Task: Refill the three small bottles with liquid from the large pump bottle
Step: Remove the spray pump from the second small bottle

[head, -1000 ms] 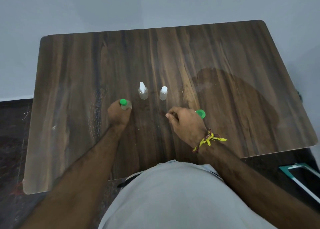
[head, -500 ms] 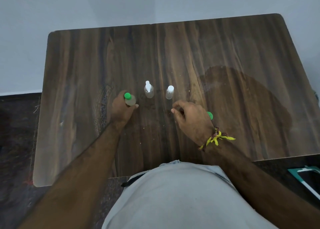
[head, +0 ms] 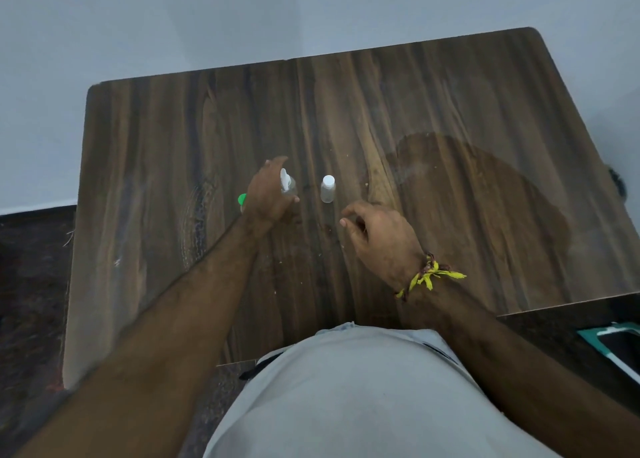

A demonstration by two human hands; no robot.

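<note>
Three small bottles stand mid-table. The clear one with a white spray nozzle [head: 287, 183] sits between the spread fingers and thumb of my left hand [head: 268, 194], which curves around it from the left. A green-capped bottle [head: 242, 199] peeks out behind that hand's wrist side, mostly hidden. The small clear bottle with a white cap [head: 328, 189] stands free to the right. My right hand [head: 381, 239] hovers low, just right of and nearer than the white-capped bottle, fingers loosely curled with nothing seen in them. No large pump bottle is visible.
The dark wooden table [head: 450, 104] has a large damp patch [head: 491, 201] on its right half. A pale wall runs behind it. A teal-framed object [head: 620, 348] lies on the dark floor at the lower right. My torso meets the near edge.
My left hand let go of the green-capped bottle and moved right and forward to the spray-nozzle bottle. My right hand lifted slightly; the green cap beside it is no longer visible.
</note>
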